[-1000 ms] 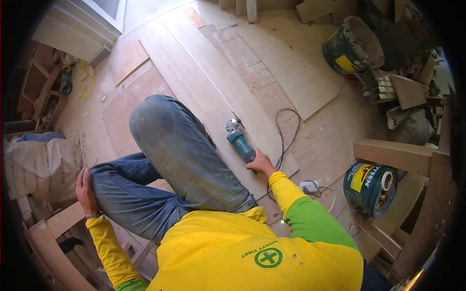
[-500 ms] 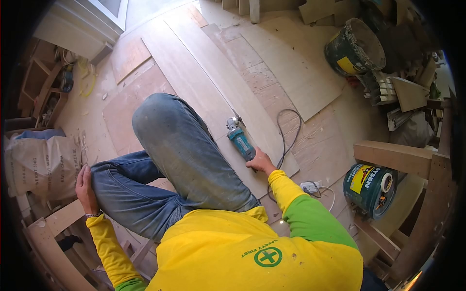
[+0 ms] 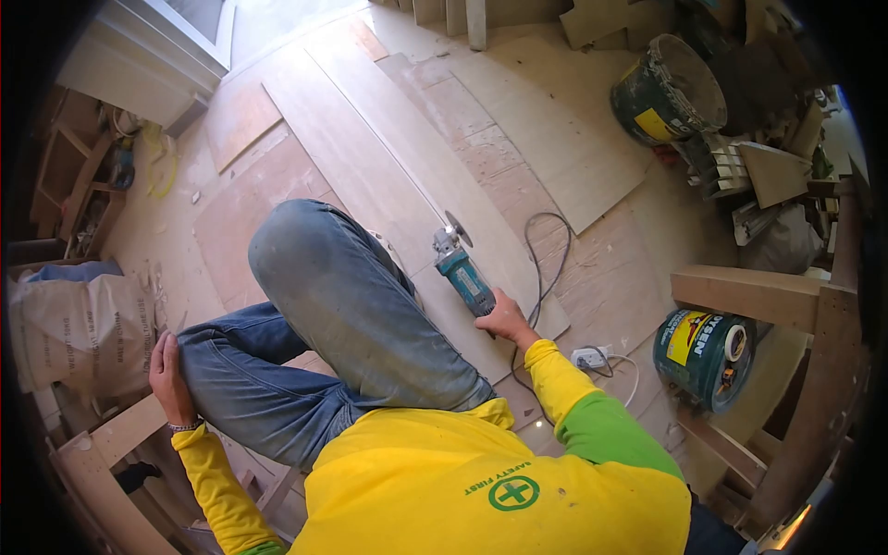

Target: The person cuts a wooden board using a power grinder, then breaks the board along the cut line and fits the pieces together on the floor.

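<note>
My right hand (image 3: 507, 317) is wrapped round the rear body of a teal angle grinder (image 3: 465, 280). Its cutting disc (image 3: 458, 228) shows its flat face, tilted, at the near end of a long straight line in a pale panel (image 3: 370, 176) lying on the floor. From the grinder's back a dark cord (image 3: 566, 242) loops off to the right. Against the outside of my bent left knee (image 3: 222, 356) rests my left hand (image 3: 172, 381), fingers stretched out and holding nothing.
A white power socket (image 3: 590, 356) lies right of my forearm. Beyond it stands a dark green paint bucket (image 3: 678, 370) beside wooden framing (image 3: 745, 294). Another dirty bucket (image 3: 647, 97) is at the upper right near scrap pieces. To the left sits a printed sack (image 3: 83, 324).
The grinder has turned in my right hand, so the disc, formerly almost edge-on at the line, now shows its face. My left hand stays at the knee.
</note>
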Motion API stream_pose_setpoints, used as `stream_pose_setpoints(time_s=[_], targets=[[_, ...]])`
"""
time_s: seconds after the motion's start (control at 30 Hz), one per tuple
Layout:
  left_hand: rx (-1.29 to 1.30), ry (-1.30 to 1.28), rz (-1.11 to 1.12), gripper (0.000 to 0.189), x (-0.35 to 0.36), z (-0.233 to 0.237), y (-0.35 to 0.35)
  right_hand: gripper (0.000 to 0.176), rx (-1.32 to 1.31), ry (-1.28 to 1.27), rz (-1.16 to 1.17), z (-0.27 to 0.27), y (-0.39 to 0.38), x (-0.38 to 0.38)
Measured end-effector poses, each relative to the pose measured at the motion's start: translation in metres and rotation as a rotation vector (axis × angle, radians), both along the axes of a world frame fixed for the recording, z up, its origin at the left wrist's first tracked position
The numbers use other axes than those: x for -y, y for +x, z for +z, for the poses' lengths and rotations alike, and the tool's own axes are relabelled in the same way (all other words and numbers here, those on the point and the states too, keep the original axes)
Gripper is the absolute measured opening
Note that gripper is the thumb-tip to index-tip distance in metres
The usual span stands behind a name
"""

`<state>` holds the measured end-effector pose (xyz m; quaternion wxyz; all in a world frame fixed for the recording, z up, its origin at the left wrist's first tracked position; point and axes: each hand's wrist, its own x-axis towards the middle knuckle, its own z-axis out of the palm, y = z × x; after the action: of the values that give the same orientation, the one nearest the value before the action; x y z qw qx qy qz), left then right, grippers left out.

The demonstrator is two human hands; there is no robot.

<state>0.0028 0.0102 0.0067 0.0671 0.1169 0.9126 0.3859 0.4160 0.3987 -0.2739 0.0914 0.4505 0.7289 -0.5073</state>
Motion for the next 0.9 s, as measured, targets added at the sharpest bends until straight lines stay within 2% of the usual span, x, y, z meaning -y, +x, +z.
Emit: stream_pose_setpoints(time_s=[0.1, 0.27, 0.3, 0.33, 0.4, 0.47, 0.53, 0.6, 0.67, 0.7, 0.73, 0.77, 0.83, 0.9], targets=[[0.024, 0.008, 0.000, 0.047, 0.000, 0.001, -0.002, 0.065, -0.043, -0.040, -0.068, 0.029, -0.015, -0.016], [-0.054, -0.052, -0.026, 0.044, -0.025, 0.012, -0.023, 0.061, -0.214, 0.187, -0.136, 0.077, -0.073, -0.064], [-0.205, -0.094, -0.194, 0.042, -0.037, 0.013, -0.033, 0.060, -0.236, 0.218, -0.133, 0.091, -0.088, -0.075], [-0.362, -0.134, -0.360, 0.040, -0.051, 0.015, -0.044, 0.059, -0.278, 0.239, -0.129, 0.111, -0.107, -0.085], [-0.118, 0.114, -0.221, 0.038, -0.118, 0.035, -0.051, 0.056, -0.347, 0.220, -0.141, 0.136, -0.144, -0.102], [-0.113, 0.207, -0.333, 0.038, -0.168, 0.038, -0.066, 0.056, -0.422, 0.240, -0.129, 0.170, -0.184, -0.108], [-0.257, 0.149, -0.516, 0.037, -0.216, 0.034, -0.085, 0.056, -0.537, 0.263, -0.103, 0.178, -0.229, -0.119], [-0.256, 0.169, -0.637, 0.037, -0.253, 0.011, -0.101, 0.056, -0.593, 0.286, -0.062, 0.190, -0.275, -0.118], [-0.111, 0.120, -0.698, 0.051, -0.277, -0.024, -0.101, 0.056, -0.630, 0.296, -0.024, 0.202, -0.316, -0.116], [-0.198, 0.101, -0.739, 0.063, -0.284, -0.046, -0.096, 0.056, -0.634, 0.138, -0.036, 0.210, -0.339, -0.116], [-0.122, 0.095, -0.797, 0.070, -0.286, -0.048, -0.091, 0.056, -0.623, -0.035, -0.044, 0.215, -0.360, -0.112], [-0.044, 0.090, -0.851, 0.076, -0.289, -0.048, -0.088, 0.056, -0.625, -0.042, -0.004, 0.219, -0.381, -0.110], [0.023, 0.036, -0.826, 0.085, -0.292, -0.041, -0.092, 0.055, -0.624, -0.201, 0.022, 0.226, -0.419, -0.107], [0.025, 0.058, -0.774, 0.087, -0.289, -0.043, -0.092, 0.055, -0.620, -0.229, 0.069, 0.223, -0.441, -0.100]])
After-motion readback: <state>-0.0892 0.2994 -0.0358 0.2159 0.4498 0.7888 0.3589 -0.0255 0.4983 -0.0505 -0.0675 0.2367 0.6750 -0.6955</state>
